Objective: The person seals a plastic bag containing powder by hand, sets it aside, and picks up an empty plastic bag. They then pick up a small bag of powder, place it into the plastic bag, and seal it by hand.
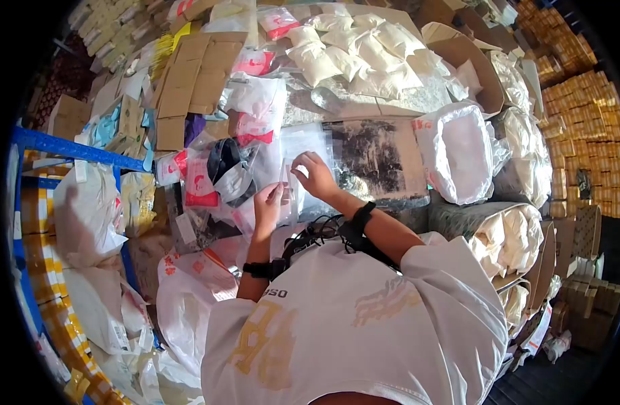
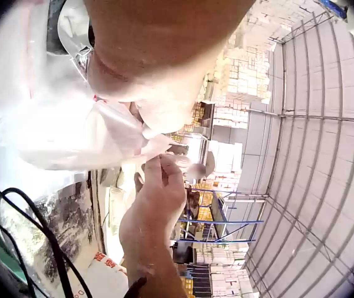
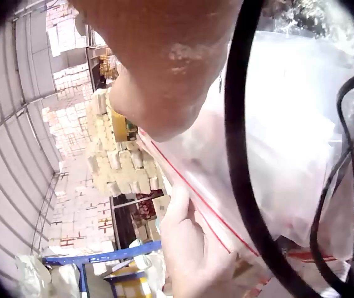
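Observation:
A clear zip-lock bag [image 3: 264,143] with red lines along its mouth is held up between both hands. My left hand [image 1: 267,206] pinches one side of the bag's mouth, its thumb along the red-lined edge in the right wrist view. Across from it, my right hand [image 1: 315,177] pinches the edge too; its fingertips meet the plastic in the left wrist view. Under the hands lies a stack of flat clear bags [image 1: 308,143]. Just left of the hands, a dark round container [image 1: 223,160] sits among the plastic.
Right of the work spot stands a box lined with a white bag [image 1: 462,152]. Filled cream-coloured packets [image 1: 364,50] are heaped at the back. Pink-and-white packages [image 1: 201,183] and a cardboard piece [image 1: 196,74] lie to the left, near a blue rack bar [image 1: 87,147]. Black cables [image 2: 37,230] hang close by.

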A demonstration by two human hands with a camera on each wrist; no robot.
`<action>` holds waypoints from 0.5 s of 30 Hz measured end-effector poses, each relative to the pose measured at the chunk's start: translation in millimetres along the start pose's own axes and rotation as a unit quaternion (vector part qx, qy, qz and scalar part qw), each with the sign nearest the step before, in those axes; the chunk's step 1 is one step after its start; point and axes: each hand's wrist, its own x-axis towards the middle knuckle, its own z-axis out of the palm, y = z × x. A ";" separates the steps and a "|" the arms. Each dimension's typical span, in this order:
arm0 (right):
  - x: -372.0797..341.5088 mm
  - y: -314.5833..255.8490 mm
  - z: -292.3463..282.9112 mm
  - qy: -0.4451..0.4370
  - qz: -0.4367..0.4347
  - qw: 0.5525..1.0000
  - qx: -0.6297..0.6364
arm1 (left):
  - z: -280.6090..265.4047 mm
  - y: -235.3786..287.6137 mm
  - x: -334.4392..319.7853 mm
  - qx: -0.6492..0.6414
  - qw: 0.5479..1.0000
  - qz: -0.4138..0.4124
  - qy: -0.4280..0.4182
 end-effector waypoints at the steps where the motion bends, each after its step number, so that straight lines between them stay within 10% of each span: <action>1: -1.3 1.0 2.8 -0.010 -0.002 1.000 0.005 | 3.6 -2.0 0.7 -0.019 1.000 0.002 0.010; 6: -14.9 13.9 44.5 -0.094 0.267 0.947 0.154 | 27.0 -27.5 11.9 -0.059 0.997 0.003 0.050; 15: -20.5 52.1 39.9 -0.053 0.385 0.864 0.321 | 2.9 -47.4 32.0 -0.064 0.986 0.001 0.156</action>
